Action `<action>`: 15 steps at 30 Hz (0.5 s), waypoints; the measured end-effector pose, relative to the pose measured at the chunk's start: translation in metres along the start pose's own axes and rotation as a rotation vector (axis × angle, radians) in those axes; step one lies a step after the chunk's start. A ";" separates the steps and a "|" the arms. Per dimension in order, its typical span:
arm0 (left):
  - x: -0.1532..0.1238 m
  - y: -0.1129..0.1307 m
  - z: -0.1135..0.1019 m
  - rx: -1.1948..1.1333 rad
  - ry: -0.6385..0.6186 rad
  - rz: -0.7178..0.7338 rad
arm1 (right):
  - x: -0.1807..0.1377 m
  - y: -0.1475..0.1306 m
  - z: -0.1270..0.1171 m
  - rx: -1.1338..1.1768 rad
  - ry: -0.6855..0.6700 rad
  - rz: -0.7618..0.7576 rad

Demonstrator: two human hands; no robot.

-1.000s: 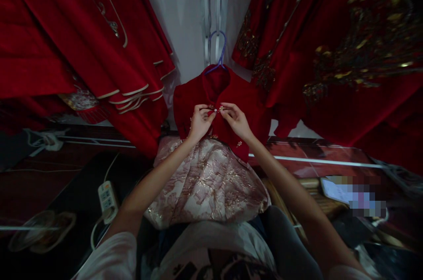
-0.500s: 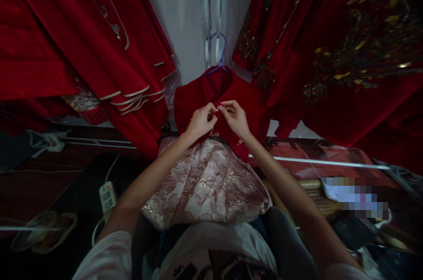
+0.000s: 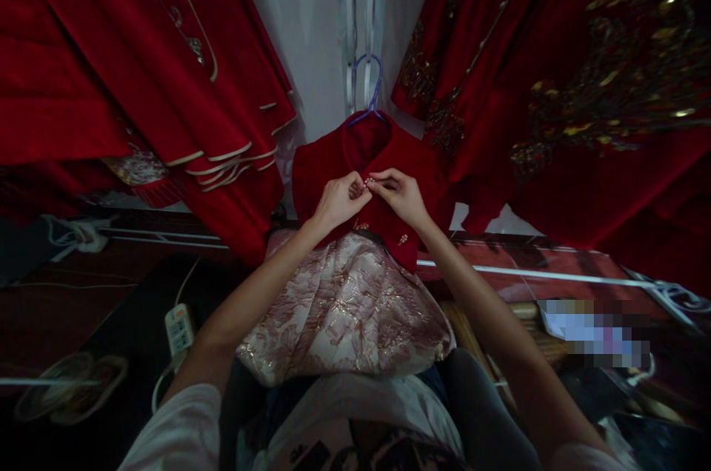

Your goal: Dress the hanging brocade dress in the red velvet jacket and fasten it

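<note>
A small red velvet jacket hangs in front of me on a purple hanger. Below it spreads a pink and gold brocade skirt. My left hand and my right hand meet at the jacket's front, just under the collar. Both pinch a small pearl-and-gold clasp between their fingertips. A second gold clasp shows lower on the jacket's front edge.
Large red embroidered garments hang at the left and right, close beside the jacket. A white power strip with its cable lies on the dark floor at the left. A small fan sits at the lower left. A white wall is behind.
Both hands have shifted slightly upward on the jacket front and closed in tighter on the clasp. The jacket and skirt hang as before.
</note>
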State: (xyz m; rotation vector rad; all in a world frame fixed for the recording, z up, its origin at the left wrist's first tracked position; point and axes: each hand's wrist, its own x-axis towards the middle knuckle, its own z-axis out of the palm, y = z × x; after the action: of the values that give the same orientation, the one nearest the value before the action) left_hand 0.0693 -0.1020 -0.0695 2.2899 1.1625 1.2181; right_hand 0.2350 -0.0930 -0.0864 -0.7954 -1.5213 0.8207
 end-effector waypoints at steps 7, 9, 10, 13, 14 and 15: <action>0.002 0.009 0.000 0.105 0.029 -0.004 | 0.004 -0.005 -0.007 0.013 -0.045 0.003; 0.002 0.009 0.000 0.116 0.030 -0.006 | 0.003 -0.006 -0.009 0.040 -0.064 0.033; 0.002 0.009 0.000 0.121 0.030 -0.005 | 0.003 -0.006 -0.010 0.053 -0.072 0.051; 0.002 0.007 -0.001 0.131 0.032 0.007 | 0.002 -0.006 -0.011 0.092 -0.083 0.101; 0.002 0.007 -0.001 0.132 0.033 0.013 | 0.003 -0.006 -0.011 0.103 -0.080 0.113; 0.001 0.006 -0.001 0.135 0.034 0.018 | 0.003 -0.006 -0.010 0.111 -0.075 0.121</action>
State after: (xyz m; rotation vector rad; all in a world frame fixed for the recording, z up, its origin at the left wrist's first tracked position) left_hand 0.0721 -0.1048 -0.0645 2.3902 1.2753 1.2236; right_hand 0.2449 -0.0928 -0.0789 -0.7878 -1.4907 1.0260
